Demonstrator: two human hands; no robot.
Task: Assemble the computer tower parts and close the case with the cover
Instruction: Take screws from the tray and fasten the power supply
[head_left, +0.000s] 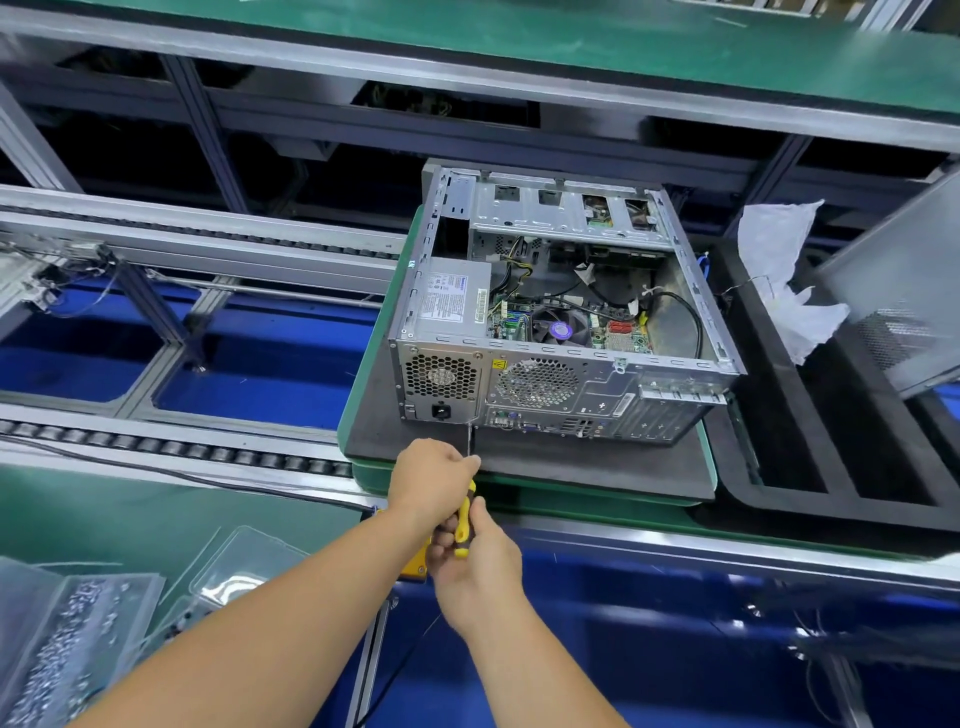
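An open computer tower (561, 306) lies on its side on a dark mat (597, 467), its rear panel facing me and its inside showing. The power supply (452, 301) sits in its left corner. A yellow-and-black screwdriver (465, 519) points at the lower edge of the rear panel below the power supply. My left hand (431, 478) grips the screwdriver's upper handle near the shaft. My right hand (475, 566) holds the lower handle. A grey metal cover (904, 291) leans at the far right.
Clear plastic bags of screws (67, 639) lie at the lower left on the green bench. A roller conveyor (171, 447) runs left of the mat. A black foam tray (841, 441) and a white bag (784, 265) sit to the right of the tower.
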